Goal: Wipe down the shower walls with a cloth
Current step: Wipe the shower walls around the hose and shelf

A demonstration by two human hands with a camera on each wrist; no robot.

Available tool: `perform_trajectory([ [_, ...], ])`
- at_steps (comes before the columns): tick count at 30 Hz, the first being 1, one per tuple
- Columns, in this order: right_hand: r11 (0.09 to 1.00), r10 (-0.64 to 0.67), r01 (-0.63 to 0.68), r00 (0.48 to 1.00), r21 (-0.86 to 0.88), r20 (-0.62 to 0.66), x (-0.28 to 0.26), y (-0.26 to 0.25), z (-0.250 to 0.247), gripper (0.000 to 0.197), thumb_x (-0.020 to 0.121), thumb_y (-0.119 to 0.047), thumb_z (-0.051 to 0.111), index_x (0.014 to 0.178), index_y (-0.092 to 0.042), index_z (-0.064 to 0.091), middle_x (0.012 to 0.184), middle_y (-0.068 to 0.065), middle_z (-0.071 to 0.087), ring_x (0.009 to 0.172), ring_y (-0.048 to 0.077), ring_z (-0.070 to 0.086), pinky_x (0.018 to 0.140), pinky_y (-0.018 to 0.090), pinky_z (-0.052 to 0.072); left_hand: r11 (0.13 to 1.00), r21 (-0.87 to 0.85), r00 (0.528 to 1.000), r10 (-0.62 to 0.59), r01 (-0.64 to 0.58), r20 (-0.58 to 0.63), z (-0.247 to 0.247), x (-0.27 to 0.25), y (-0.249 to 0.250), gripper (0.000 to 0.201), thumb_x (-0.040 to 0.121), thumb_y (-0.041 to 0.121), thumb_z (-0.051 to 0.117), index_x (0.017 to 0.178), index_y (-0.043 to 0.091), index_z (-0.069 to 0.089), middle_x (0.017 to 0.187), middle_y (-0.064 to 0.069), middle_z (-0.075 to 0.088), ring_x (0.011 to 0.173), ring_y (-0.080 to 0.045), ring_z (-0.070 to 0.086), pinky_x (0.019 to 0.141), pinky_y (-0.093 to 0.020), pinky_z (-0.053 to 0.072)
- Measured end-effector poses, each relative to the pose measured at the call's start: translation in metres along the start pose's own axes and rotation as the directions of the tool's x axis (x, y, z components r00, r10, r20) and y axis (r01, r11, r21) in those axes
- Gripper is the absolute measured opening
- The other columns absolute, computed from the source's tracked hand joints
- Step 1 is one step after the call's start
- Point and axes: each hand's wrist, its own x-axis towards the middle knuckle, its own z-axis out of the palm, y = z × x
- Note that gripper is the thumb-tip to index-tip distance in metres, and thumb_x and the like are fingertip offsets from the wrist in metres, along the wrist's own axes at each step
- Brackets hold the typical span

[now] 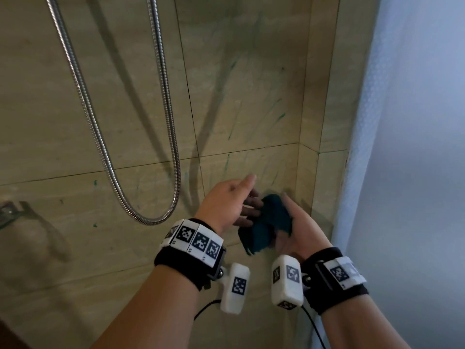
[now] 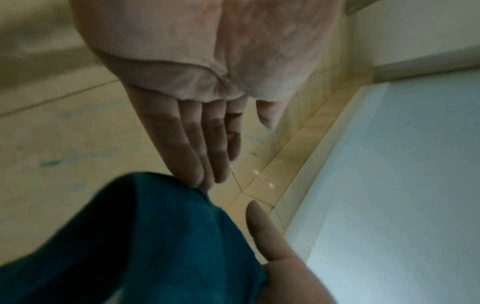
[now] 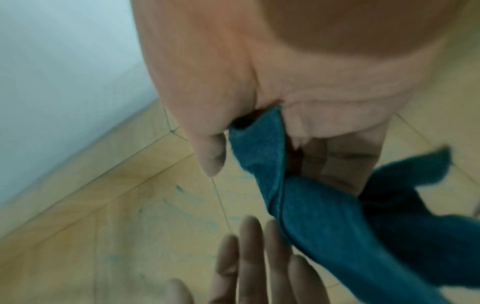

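Observation:
A crumpled teal cloth (image 1: 266, 222) hangs between my hands in front of the beige tiled shower wall (image 1: 251, 96), low near the corner. My right hand (image 1: 299, 227) holds it, palm turned inward; in the right wrist view the cloth (image 3: 324, 216) comes out from between thumb and fingers (image 3: 350, 160). My left hand (image 1: 226, 197) is held flat with straight fingers, and its fingertips (image 2: 202, 181) touch the top of the cloth (image 2: 155, 236). Faint green streaks (image 1: 232, 64) mark the wall tiles above the hands.
A chrome shower hose (image 1: 161, 122) hangs in a loop left of my hands. A pale frosted panel or curtain (image 1: 407, 147) closes off the right side. A glass shelf edge (image 1: 7, 212) shows at far left. The side wall (image 1: 324, 96) meets the back wall just right of the cloth.

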Motion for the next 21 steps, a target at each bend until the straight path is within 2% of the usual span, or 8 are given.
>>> perform_trajectory([
  [3,0.995,-0.102,0.103,0.993,0.003,-0.058,-0.001,-0.008,0.004,0.045,0.097,-0.031,0.067,0.129,0.0,0.062,0.116,0.023,0.072,0.099,0.04,0.073,0.08,0.05,0.06,0.945,0.282,0.959,0.221,-0.165,-0.176,-0.013,0.006,0.008,0.035,0.103,0.053,0.054,0.098,0.023,0.07,0.09,0.004,0.076,0.089,-0.02,0.074,0.083,-0.045,0.063],
  [6,0.965,-0.257,0.261,0.959,0.019,-0.12,-0.001,-0.028,0.017,0.035,0.096,-0.019,0.069,0.129,-0.006,0.062,0.119,0.023,0.071,0.104,0.042,0.071,0.088,0.056,0.058,0.792,0.56,0.873,0.43,-0.243,-0.229,-0.025,0.011,0.028,0.021,0.104,0.047,0.056,0.114,0.032,0.065,0.111,0.017,0.068,0.104,-0.006,0.065,0.086,-0.027,0.053],
  [8,0.932,-0.361,0.363,0.924,-0.006,-0.126,-0.006,-0.046,0.031,0.026,0.099,-0.019,0.067,0.123,-0.013,0.066,0.114,0.017,0.074,0.103,0.036,0.072,0.087,0.05,0.059,0.713,0.64,0.831,0.517,-0.287,-0.204,-0.033,0.015,0.045,0.033,0.104,0.045,0.056,0.132,0.029,0.059,0.133,0.01,0.059,0.12,-0.009,0.056,0.099,-0.029,0.047],
  [11,0.856,-0.512,0.504,0.857,-0.112,-0.059,-0.014,-0.071,0.056,0.013,0.102,-0.023,0.063,0.111,-0.025,0.071,0.1,0.004,0.077,0.091,0.021,0.075,0.076,0.038,0.06,0.563,0.786,0.783,0.597,-0.255,-0.174,-0.047,0.022,0.073,0.048,0.102,0.044,0.057,0.147,0.028,0.047,0.159,0.001,0.038,0.146,-0.022,0.038,0.119,-0.039,0.033],
  [13,0.769,-0.612,0.594,0.791,-0.238,-0.002,-0.018,-0.086,0.072,0.013,0.103,-0.024,0.059,0.108,-0.026,0.071,0.097,0.0,0.076,0.084,0.016,0.074,0.07,0.033,0.058,0.455,0.86,0.742,0.654,-0.231,-0.147,-0.058,0.028,0.09,0.059,0.101,0.043,0.057,0.155,0.027,0.038,0.17,-0.002,0.022,0.157,-0.024,0.017,0.126,-0.042,0.019],
  [16,0.609,-0.731,0.684,0.68,-0.402,0.05,-0.022,-0.106,0.095,0.015,0.104,-0.029,0.055,0.1,-0.031,0.07,0.098,0.0,0.074,0.093,0.023,0.07,0.08,0.042,0.057,0.312,0.929,0.683,0.724,-0.2,-0.097,-0.074,0.036,0.111,0.074,0.1,0.042,0.059,0.162,0.024,0.023,0.174,-0.006,0.004,0.161,-0.028,-0.001,0.128,-0.042,0.006],
  [18,0.512,-0.781,0.701,0.621,-0.497,0.072,-0.022,-0.119,0.109,0.015,0.102,-0.032,0.053,0.098,-0.035,0.067,0.103,-0.002,0.072,0.098,0.022,0.068,0.09,0.047,0.056,0.271,0.952,0.671,0.734,-0.142,-0.109,-0.084,0.042,0.12,0.088,0.098,0.045,0.06,0.165,0.024,0.007,0.174,-0.007,-0.009,0.16,-0.028,-0.011,0.128,-0.042,-0.002],
  [21,0.307,-0.843,0.687,0.517,-0.659,0.146,-0.019,-0.135,0.126,0.021,0.103,-0.033,0.047,0.119,-0.033,0.06,0.126,0.001,0.061,0.111,0.023,0.061,0.098,0.048,0.052,0.269,0.962,0.687,0.708,-0.047,-0.164,-0.1,0.054,0.127,0.102,0.097,0.052,0.058,0.163,0.029,-0.016,0.168,-0.003,-0.032,0.156,-0.03,-0.028,0.123,-0.046,-0.016],
])
